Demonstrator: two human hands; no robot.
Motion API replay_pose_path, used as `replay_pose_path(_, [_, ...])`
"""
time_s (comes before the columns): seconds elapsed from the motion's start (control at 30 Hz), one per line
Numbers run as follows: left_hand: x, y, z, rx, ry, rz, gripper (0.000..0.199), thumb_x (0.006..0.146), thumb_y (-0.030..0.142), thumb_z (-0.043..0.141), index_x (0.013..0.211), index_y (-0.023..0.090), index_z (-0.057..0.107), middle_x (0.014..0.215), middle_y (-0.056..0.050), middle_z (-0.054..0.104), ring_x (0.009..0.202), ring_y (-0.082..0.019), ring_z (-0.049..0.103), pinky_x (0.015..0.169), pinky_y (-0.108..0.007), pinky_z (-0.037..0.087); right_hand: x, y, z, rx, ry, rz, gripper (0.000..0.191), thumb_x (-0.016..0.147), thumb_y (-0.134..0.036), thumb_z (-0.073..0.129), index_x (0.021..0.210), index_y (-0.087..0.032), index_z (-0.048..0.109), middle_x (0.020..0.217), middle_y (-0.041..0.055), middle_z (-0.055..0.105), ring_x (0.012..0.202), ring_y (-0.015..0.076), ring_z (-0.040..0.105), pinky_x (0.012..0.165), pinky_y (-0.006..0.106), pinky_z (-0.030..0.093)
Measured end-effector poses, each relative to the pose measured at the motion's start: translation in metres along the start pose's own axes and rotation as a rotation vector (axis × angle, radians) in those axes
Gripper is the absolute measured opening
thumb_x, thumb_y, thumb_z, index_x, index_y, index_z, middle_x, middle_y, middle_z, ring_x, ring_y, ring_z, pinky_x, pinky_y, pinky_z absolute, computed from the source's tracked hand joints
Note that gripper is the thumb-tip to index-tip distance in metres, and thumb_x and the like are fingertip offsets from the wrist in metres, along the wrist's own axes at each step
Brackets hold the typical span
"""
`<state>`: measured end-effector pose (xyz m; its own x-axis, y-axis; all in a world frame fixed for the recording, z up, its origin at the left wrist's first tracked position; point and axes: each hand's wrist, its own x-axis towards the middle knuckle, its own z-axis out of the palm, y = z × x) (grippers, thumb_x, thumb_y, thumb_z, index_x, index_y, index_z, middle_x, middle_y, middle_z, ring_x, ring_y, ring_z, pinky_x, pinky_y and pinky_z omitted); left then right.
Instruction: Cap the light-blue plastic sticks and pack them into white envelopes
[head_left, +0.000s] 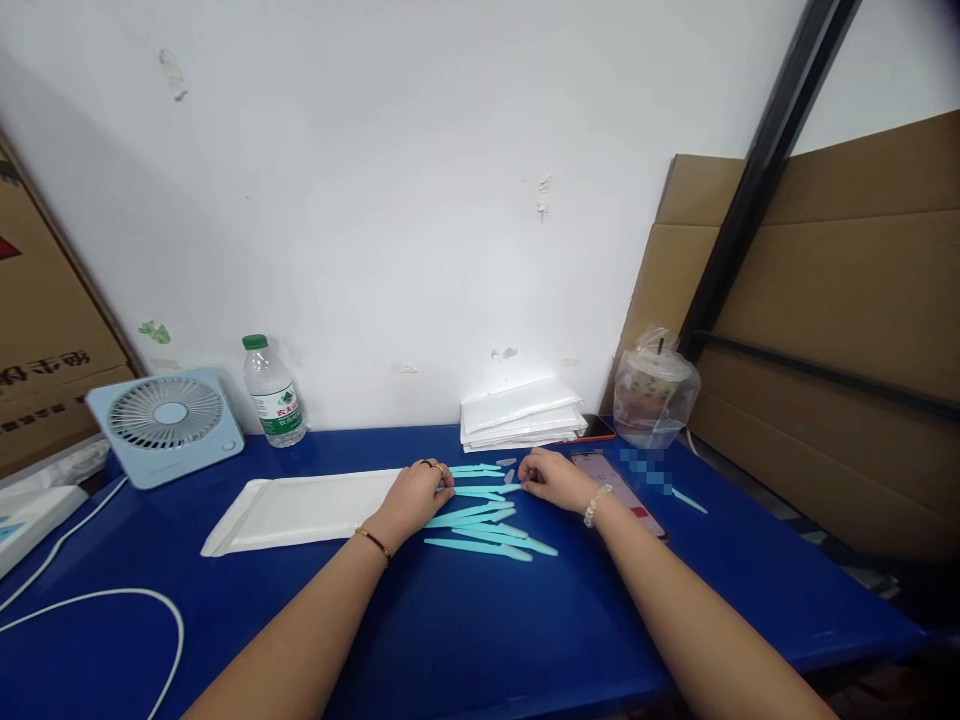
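From where I stand, both hands are over a blue counter (450, 640), with a loose spread of turquoise sticks (480, 548) between them and just in front. The right hand (555, 480) is nearly closed, thumb and fingertips pinched together on the pale end of one stick (487, 490). That stick reaches across toward the left hand (411, 495), which is curled, palm down, thumb and fingers drawn close at the handle end. Whether it truly grips the handle I can't tell — the fingers hide it.

Two small clear pieces (509, 476) lie just beyond the sticks, near the right fingertips. A white pouch (300, 510) lies flat to the left, its right end partly behind the left hand. A phone (611, 485) lies beside the right hand, partly behind its wrist, and part of another stick (690, 500) shows farther right. Against the wall (420, 200) — left to right — are a fan (169, 420), a bottle (274, 400), a white stack (517, 415) and a bagged cup (654, 390).
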<state>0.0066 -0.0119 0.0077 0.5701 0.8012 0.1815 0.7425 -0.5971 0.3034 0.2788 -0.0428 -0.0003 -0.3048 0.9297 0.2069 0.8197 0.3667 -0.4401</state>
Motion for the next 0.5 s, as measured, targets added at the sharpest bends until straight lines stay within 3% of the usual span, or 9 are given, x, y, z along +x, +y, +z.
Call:
replay_pose_path(0.23, [-0.0024,-0.0018,-0.0026,-0.112,-0.019,-0.023,0.016,0.078,0.034,0.053,0.078,0.02,0.06,0.084,-0.004,0.061,0.083,-0.019,0.056,0.069,-0.027,0.04,-0.005,-0.0048,-0.0065,-0.055,-0.041,-0.002,0.003,0.072,-0.018,0.058,0.074,-0.016,0.06,0.083,0.0051,0.058,0.071,0.0146,0.054,0.066,0.025,0.041])
replay_pose_path(0.5, [-0.0021,-0.0017,-0.0052,-0.164,-0.043,-0.053,0.019,0.082,0.034,0.047,0.079,0.02,0.058,0.079,-0.002,0.063,0.073,-0.017,0.056,0.061,-0.025,0.035,-0.0029,0.0012,-0.0046,0.184,-0.115,0.143,0.008,0.068,-0.02,0.064,0.074,-0.016,0.06,0.065,0.0002,0.061,0.059,0.0127,0.055,0.054,0.021,0.04])
